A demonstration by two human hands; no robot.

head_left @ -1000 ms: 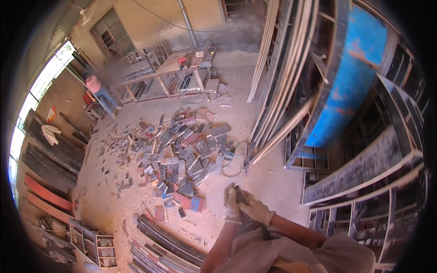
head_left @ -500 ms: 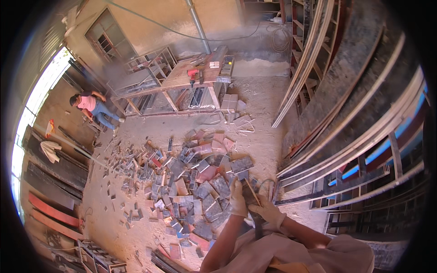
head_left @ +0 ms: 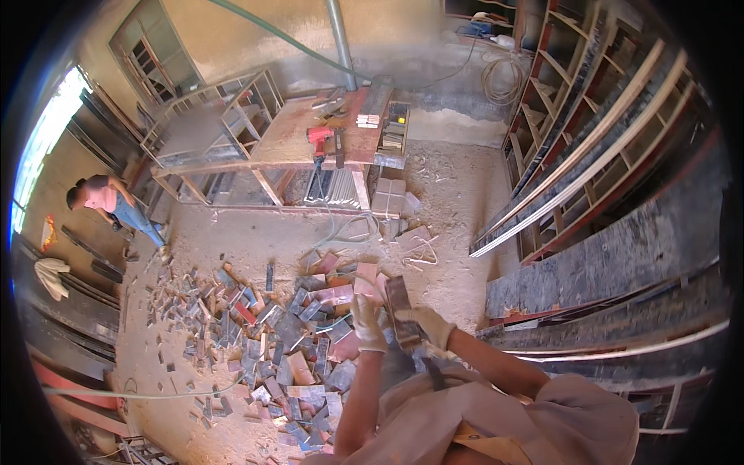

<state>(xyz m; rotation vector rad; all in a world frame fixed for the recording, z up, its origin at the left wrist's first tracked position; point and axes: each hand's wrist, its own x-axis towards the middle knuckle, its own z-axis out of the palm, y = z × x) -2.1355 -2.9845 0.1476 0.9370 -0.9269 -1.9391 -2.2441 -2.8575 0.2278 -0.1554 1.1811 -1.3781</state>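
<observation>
In my gloved right hand (head_left: 428,325) is a short dark-brown board (head_left: 401,304), gripped at its edge and standing tilted in front of my body. My gloved left hand (head_left: 368,322) is just left of the board, apart from it, with fingers stretched upward and nothing visible in them. Beyond and left of my hands, a broad heap of board offcuts (head_left: 298,372) in black, brown and reddish colours covers the dusty floor.
A wooden workbench (head_left: 271,147) carries a red nail gun (head_left: 318,139) with a hose. Long boards (head_left: 597,271) lean in racks on my right. Another person (head_left: 116,205) stands at the far left. A green hose (head_left: 287,39) crosses overhead.
My left hand has come off the board and its fingers have straightened. The board stays in my right hand and now points more away from me. My view has shifted.
</observation>
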